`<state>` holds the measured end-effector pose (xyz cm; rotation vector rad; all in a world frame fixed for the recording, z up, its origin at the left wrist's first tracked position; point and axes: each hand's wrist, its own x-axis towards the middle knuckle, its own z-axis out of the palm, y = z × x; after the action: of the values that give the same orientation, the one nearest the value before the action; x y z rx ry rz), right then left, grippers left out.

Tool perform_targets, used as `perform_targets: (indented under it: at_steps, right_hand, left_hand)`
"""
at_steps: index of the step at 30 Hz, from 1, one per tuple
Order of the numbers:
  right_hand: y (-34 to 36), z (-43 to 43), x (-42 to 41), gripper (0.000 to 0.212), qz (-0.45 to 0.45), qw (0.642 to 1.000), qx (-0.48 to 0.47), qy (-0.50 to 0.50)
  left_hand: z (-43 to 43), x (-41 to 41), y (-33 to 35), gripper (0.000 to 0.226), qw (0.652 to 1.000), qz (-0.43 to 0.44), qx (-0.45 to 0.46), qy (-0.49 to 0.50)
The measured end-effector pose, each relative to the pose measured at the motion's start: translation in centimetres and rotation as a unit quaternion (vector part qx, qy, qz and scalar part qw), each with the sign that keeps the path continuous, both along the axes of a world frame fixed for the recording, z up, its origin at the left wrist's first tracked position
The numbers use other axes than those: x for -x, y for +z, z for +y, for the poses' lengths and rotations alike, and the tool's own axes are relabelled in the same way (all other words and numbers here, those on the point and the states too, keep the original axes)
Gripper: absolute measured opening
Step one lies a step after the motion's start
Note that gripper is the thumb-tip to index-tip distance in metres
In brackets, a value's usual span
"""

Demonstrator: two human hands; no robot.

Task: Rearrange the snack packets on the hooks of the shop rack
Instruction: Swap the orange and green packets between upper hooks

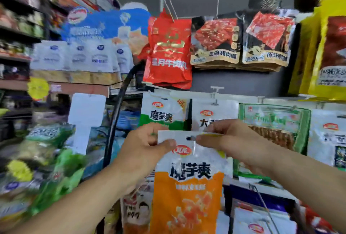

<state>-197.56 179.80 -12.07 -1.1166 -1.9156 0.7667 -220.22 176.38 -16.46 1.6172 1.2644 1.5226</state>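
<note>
An orange and white snack packet [189, 183] hangs in front of the rack, held by its white top strip with both hands. My left hand [144, 151] pinches the strip's left side, thumb on the front. My right hand [230, 140] pinches the right side beside the dark hang hole. Behind it hang a green and white packet [164, 113] and a white packet [215, 113] on hooks. A bare wire hook [262, 202] sticks out at the lower right.
Above hang a red packet [168, 52] and two dark jerky packets [215, 40]. Yellow packets [327, 55] fill the upper right, a green-bordered packet [275, 125] the right. Shelves of blurred goods [46, 140] stand on the left, past a black curved tube [118, 115].
</note>
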Motion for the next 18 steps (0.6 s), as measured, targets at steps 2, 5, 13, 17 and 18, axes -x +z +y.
perform_targets:
  at_steps: [2, 5, 13, 17, 18]
  right_hand:
    - [0.0, 0.4, 1.3, 0.043, 0.001, 1.0, -0.01, 0.006]
    - [0.3, 0.8, 2.1, 0.03, 0.03, 0.999, -0.016, 0.001]
    - [-1.4, 2.5, 1.3, 0.036, 0.085, 0.996, -0.034, -0.015]
    - [-1.5, 4.1, -1.2, 0.047, 0.064, 0.987, -0.097, -0.113]
    - [-1.7, 4.6, -1.9, 0.046, 0.058, 0.983, -0.104, -0.136]
  left_hand:
    - [0.5, 1.3, 0.0, 0.028, 1.0, 0.005, -0.003, 0.01]
    - [1.3, 2.2, 0.4, 0.066, 1.0, -0.02, 0.0, 0.008]
    - [2.8, 0.9, -1.8, 0.024, 0.998, 0.022, 0.048, -0.024]
    - [2.9, 1.0, -2.7, 0.017, 0.999, 0.028, 0.036, -0.017]
    - [2.9, 1.1, -2.8, 0.016, 0.999, 0.024, 0.034, -0.007]
